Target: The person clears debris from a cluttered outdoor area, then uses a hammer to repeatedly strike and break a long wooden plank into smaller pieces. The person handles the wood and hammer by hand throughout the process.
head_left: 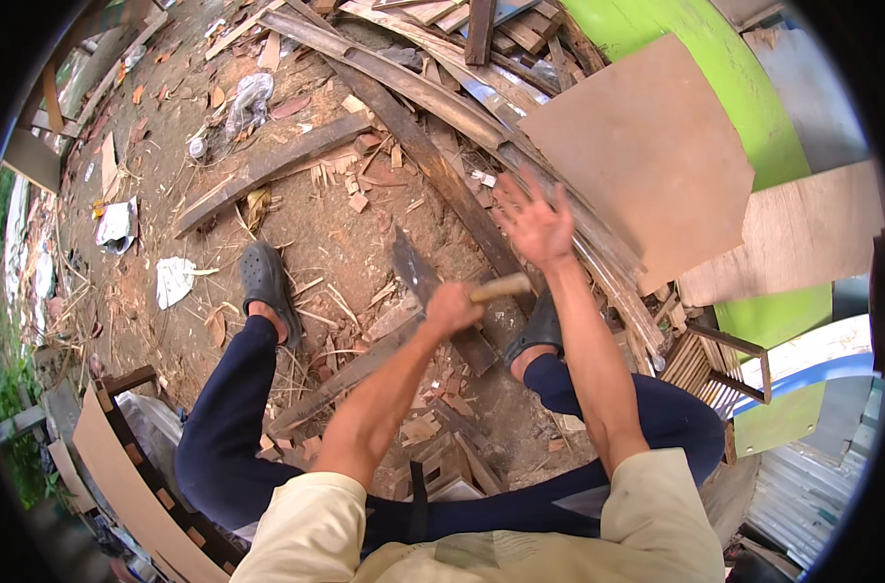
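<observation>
My left hand (450, 309) grips the pale wooden handle (501, 288) of a chopping knife. Its dark broad blade (410, 264) points up and left over a dark plank (467, 340) lying on the dirt between my feet. My right hand (533, 220) is raised with the fingers spread and blurred, holding nothing. It hovers over a long dark plank (433, 160) and a bundle of thin grey slats (608, 272). Wood chips (423, 428) lie scattered around the plank near my knees.
I crouch in navy trousers and black clogs (266, 282). A brown board (646, 146) leans on a green curved wall (753, 107); a plywood sheet (802, 238) and a slatted wooden frame (714, 360) stand right. More planks (268, 165), a plastic bottle (248, 97) and paper scraps (175, 279) litter the dirt.
</observation>
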A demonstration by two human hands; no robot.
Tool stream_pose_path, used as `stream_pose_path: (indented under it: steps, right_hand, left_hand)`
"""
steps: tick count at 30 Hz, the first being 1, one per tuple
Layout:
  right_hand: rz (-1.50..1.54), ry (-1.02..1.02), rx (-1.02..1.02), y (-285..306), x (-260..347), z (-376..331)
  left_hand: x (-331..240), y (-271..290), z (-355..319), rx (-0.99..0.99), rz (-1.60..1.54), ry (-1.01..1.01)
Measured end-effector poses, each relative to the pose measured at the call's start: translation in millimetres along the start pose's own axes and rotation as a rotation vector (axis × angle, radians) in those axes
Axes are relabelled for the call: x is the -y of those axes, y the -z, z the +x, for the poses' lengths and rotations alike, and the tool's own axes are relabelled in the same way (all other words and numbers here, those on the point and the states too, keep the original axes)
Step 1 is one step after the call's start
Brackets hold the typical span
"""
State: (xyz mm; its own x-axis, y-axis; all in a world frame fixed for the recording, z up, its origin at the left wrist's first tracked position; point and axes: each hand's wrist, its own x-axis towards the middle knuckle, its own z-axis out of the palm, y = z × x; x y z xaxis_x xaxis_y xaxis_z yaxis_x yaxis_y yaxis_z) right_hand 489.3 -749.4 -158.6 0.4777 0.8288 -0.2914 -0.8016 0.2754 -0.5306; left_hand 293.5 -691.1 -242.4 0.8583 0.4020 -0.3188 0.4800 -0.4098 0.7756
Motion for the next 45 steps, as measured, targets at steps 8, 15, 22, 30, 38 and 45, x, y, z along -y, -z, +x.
stream_pose_path:
  steps: [8,15,22,30,38,45]
  right_hand:
    - [0.073,-0.101,0.07,5,-26,-30]
    - [-0.227,0.039,-0.023,-21,21,-28]
    - [-0.259,0.087,-0.044,-23,63,-34]
    - [-0.404,-0.08,0.053,-35,35,-32]
    - [-0.477,-0.048,-0.014,-24,29,-41]
    - [-0.323,-0.013,0.019,-6,56,-38]
  left_hand:
    - [-13,3,-15,-0.024,0.018,-0.068]
    - [-44,36,-32,-0.128,-0.115,-0.097]
    - [-76,23,16,-0.189,-0.025,-0.157]
    - [-66,16,38,-0.212,-0.003,-0.11]
    - [-81,28,34,-0.012,-0.053,-0.049]
    - [-72,32,36,0.088,-0.042,-0.092]
